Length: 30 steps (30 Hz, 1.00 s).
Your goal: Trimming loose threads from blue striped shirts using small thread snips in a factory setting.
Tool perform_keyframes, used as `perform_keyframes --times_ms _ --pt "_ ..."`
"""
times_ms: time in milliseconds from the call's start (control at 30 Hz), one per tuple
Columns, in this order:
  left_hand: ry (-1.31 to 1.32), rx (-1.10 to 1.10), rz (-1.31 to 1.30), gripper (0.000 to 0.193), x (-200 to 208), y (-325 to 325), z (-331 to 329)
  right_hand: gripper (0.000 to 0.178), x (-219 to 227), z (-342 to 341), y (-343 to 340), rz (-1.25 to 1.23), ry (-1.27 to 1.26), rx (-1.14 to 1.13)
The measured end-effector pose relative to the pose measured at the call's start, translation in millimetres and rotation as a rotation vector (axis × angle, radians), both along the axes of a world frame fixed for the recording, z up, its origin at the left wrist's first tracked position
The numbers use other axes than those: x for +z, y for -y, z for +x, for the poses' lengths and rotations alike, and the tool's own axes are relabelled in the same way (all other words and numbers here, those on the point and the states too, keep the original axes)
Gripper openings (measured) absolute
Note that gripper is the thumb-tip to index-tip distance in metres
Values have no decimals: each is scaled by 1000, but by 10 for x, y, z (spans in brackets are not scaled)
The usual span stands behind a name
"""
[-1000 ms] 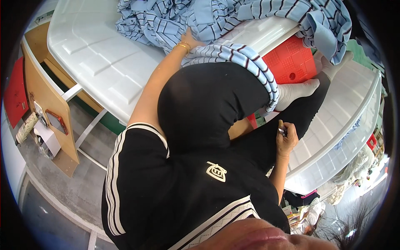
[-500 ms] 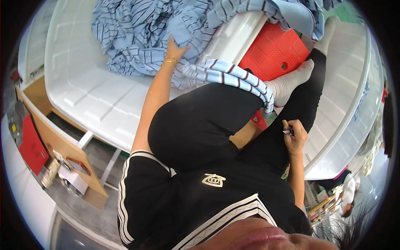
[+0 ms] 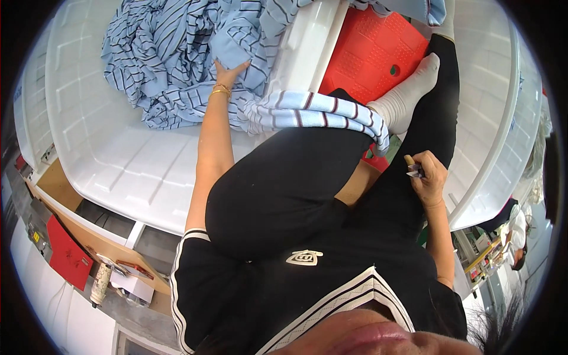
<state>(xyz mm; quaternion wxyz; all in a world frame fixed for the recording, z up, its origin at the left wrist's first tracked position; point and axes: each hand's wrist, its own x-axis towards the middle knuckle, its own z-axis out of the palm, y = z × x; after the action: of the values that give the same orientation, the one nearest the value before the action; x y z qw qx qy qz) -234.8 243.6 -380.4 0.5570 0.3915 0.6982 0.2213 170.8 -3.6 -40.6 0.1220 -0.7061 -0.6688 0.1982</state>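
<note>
My left hand (image 3: pixel 229 74), arm stretched forward, is in a heap of light blue striped cloth (image 3: pixel 171 53). Its thumb and forefinger spread around a fold; the other fingers are hidden in the fabric. A strip of the striped cloth (image 3: pixel 313 109) runs from the heap across my raised knee and hangs over its far side. My right hand (image 3: pixel 431 174) is closed above my other thigh. From its fingers stick out the short pointed metal blades of what looks like thread snips (image 3: pixel 416 171), next to a small yellowish piece (image 3: pixel 409 160).
The heap lies in a large white plastic tub (image 3: pixel 136 177). Another white tub wall (image 3: pixel 494 136) curves up on the right. A red perforated plastic panel (image 3: pixel 376 56) lies beyond my socked foot (image 3: pixel 408 94). At lower left stands a wooden board (image 3: pixel 112 242) with tools.
The view has shifted, so the tub and cloth appear farther left and the right hand a little farther right. The left hand stays at the same fold, and the right hand keeps its hold.
</note>
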Motion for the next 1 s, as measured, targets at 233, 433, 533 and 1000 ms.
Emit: perform_keyframes --times_ms 233,433,533,1000 --pt "-153 -106 2 78 -90 55 -151 19 -12 -4 16 -19 16 -26" --pt "-434 -259 -79 52 296 377 125 19 -66 28 137 19 -15 -40" --pt "-334 -395 -48 37 573 449 106 21 -76 20 128 75 -56 -31" --pt "461 -220 271 44 3893 589 220 16 -174 150 303 191 -186 -84"
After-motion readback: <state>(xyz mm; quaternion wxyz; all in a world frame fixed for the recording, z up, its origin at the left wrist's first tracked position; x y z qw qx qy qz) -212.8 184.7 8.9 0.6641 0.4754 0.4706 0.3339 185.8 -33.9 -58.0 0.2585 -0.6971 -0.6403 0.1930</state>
